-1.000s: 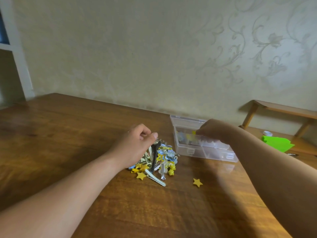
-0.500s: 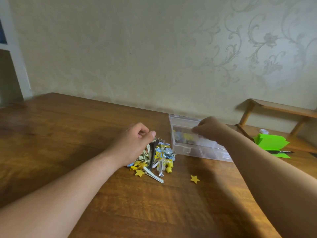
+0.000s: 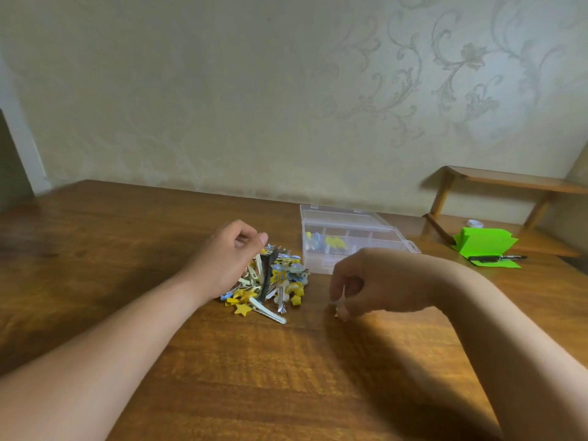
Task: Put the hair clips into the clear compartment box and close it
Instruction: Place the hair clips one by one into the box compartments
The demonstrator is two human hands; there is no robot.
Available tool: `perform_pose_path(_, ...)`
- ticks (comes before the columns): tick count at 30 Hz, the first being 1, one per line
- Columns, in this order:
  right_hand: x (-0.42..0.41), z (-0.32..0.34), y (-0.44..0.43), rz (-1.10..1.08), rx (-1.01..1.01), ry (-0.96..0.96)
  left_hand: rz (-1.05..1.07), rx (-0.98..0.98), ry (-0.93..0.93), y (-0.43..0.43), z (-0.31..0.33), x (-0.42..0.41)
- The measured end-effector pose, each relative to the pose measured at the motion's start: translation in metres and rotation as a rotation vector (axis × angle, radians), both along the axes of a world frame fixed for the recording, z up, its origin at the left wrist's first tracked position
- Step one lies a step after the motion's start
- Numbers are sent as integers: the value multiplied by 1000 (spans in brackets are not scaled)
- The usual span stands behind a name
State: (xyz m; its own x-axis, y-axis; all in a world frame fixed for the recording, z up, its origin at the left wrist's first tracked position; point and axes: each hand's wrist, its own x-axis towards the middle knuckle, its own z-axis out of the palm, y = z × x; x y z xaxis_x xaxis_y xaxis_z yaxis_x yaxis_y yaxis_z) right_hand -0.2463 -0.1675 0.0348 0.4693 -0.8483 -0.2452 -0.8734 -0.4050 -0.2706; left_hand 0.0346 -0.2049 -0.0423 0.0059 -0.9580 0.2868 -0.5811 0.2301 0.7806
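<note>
Stray star (image 3: 337, 312) is pinched by curled right hand (image 3: 375, 281); left hand (image 3: 229, 259) is rested loosely curled on pile (image 3: 276, 281); carrying to box (image 3: 318, 264) is needed next

One wide-angle head cam, looking fwd & down across wooden table (image 3: 111, 249) toward papered wall (image 3: 222, 90) filling the top half, close in: forearms enter from bottom corners, left hand (image 3: 229, 259) on hair clips (image 3: 280, 281) & right hand (image 3: 375, 281) at star clip (image 3: 337, 312) mid-frame, clear box (image 3: 346, 229) just beyond.
</note>
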Motion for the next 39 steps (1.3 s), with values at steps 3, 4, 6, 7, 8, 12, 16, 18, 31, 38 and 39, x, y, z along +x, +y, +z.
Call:
perform_pose_path(3,1,-5,-2,13,21,14,4,4,1,-1,-1,0)
perform_pose_path(4,1,-6,-4,18,30,14,5,5,-4,-1,-1,0)
perform_pose_path(6,0,-6,-4,32,55,21,6,3,-15,-3,-1,-1)
perform_pose_path(7,0,-5,-3,42,64,20,5,2,-15,-3,0,-1)
perform_pose_path(8,1,-3,-2,59,64,2,3,2,-12,-4,-1,-1)
perform_pose_path(12,5,8,-5,-6,-53,-366,-15,6,10,-5,-2,-2)
perform_pose_path(16,3,18,-58,-370,-268,-652,-23,12,5,-5,-2,-2)
perform_pose_path(18,6,14,-88,-489,-282,-605,-23,11,9,-6,-3,-1)
perform_pose_path(31,29,-26,-136,-671,-345,-236,-17,20,2,-6,-2,1)
perform_pose_path(38,39,-17,-54,-421,-532,-470,-31,10,-10,-3,1,0)
perform_pose_path(39,41,-17,-44,-370,-530,-480,-35,9,4,-3,1,0)
